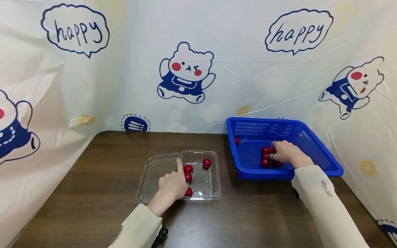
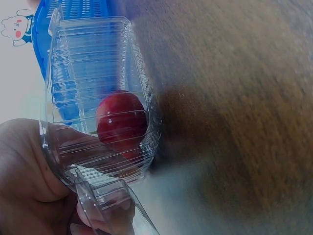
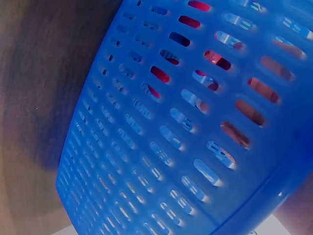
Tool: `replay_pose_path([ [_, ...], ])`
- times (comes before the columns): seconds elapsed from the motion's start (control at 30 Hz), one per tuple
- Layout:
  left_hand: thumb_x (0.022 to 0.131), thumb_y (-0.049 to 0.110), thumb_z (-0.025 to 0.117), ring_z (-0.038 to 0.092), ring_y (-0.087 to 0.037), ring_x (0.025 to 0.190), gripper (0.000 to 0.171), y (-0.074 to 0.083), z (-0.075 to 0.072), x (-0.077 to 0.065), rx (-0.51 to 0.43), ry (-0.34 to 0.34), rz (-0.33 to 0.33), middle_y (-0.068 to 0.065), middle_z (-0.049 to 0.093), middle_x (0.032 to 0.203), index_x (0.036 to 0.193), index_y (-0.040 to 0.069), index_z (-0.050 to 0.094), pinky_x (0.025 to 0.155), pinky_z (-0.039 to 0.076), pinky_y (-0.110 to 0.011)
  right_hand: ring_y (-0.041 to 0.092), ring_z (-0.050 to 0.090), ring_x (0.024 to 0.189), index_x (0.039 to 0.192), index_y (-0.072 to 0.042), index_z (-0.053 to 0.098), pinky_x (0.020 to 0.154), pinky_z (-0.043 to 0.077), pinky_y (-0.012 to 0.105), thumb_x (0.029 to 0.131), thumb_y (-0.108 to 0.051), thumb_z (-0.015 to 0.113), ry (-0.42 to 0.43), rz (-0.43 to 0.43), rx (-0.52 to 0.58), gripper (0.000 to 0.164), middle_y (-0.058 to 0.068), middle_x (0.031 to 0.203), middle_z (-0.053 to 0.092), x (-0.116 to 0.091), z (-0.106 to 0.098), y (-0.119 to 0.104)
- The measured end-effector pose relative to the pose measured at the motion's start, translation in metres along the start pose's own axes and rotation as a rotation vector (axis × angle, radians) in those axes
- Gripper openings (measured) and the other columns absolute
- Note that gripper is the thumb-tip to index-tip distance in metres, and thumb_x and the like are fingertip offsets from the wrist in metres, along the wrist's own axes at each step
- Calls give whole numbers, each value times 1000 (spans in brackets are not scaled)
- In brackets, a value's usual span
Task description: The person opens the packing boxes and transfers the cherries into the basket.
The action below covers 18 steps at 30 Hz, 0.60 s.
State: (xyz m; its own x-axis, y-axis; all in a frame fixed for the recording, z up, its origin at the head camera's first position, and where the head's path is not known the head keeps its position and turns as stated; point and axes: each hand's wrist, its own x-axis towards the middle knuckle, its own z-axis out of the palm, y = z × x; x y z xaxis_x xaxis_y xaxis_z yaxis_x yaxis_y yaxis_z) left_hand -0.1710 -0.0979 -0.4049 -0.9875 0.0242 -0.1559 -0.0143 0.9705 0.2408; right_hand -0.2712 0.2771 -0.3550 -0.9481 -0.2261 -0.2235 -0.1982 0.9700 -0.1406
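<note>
A clear plastic clamshell box [image 1: 214, 179] lies open on the table, its lid folded out to the left. My left hand [image 1: 172, 184] grips it at the hinge, index finger stretched along the fold, with the thumb inside the box in the left wrist view. Several red cherries are in the box, among them one cherry [image 1: 206, 163] at the back right. My right hand [image 1: 286, 153] reaches into a blue plastic basket [image 1: 248, 174] and pinches a cherry [image 1: 273, 151] from a cluster. In the right wrist view the perforated basket wall [image 3: 161, 142] mostly hides the fingers.
A lone cherry [image 1: 236, 141] with a stem lies at the basket's left wall. Brown wooden table [image 1: 93, 186] surrounds both containers. A printed cloth [image 1: 136, 69] with bears hangs behind and along the sides.
</note>
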Motion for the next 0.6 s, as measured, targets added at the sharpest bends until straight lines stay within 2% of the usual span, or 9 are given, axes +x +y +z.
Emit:
replay_pose_path([
  [0.33, 83, 18, 58, 55, -27, 50, 83, 0, 0, 0, -3, 8, -2, -16, 63, 61, 151, -4, 16, 46, 44, -40, 30, 62, 79, 115, 7, 60, 80, 53, 60, 89, -26, 66, -28, 6, -36, 43, 25, 99, 68, 1, 1, 4],
  [0.6, 82, 19, 59, 57, -28, 52, 84, 0, 0, 1, 0, 9, -5, -17, 64, 64, 151, -3, 16, 48, 45, -41, 33, 63, 82, 116, 7, 62, 81, 52, 62, 87, -28, 69, -27, -6, -27, 46, 27, 102, 68, 0, 0, 5],
])
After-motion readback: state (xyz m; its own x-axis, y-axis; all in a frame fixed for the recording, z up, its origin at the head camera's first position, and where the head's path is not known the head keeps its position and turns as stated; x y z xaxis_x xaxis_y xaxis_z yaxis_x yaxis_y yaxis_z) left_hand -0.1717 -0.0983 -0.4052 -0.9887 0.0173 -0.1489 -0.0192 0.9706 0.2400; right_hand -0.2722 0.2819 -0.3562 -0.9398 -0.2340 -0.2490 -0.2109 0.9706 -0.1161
